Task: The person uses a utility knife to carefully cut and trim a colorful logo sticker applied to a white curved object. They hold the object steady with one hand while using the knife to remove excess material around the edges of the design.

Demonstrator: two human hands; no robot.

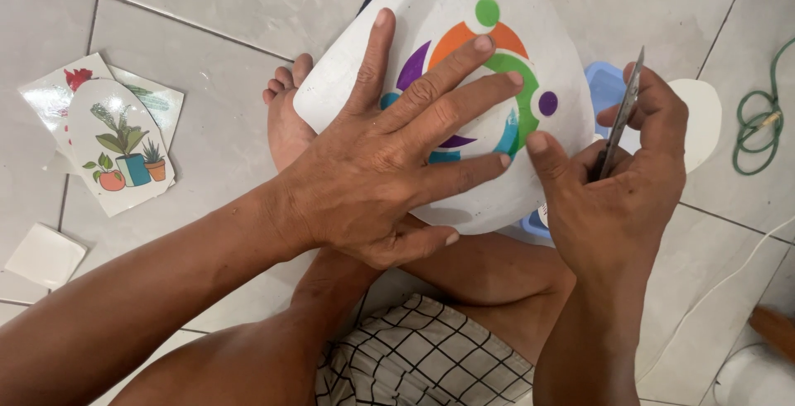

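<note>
Tiled floor: printed cutouts, green cord.

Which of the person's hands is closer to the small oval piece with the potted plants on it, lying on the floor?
The left hand. It presses flat on the large white piece with the colourful round design, apart from the potted-plant piece. The right hand, holding a blade, is farther away.
</note>
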